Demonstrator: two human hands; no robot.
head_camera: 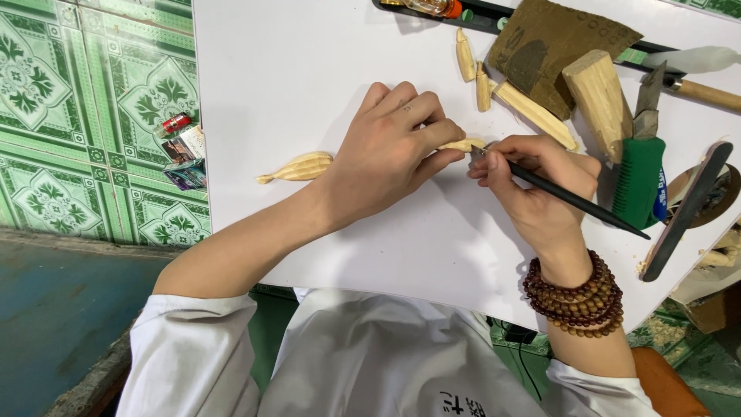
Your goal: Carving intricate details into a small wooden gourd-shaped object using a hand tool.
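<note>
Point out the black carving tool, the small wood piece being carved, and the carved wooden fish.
black carving tool (571, 197), head view, middle of its handle.
small wood piece (465, 144), head view, its exposed end.
carved wooden fish (301, 167), head view, its body.

Small colourful packets (184, 158) and a red tube (175, 123) lie on the green tiled floor (93, 93).

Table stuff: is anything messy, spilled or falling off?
Yes. Wood shavings lie spilled below the white table's right edge, and a dark flat file sticks out over that edge. A small pile of packets sits on the green floor.
</note>
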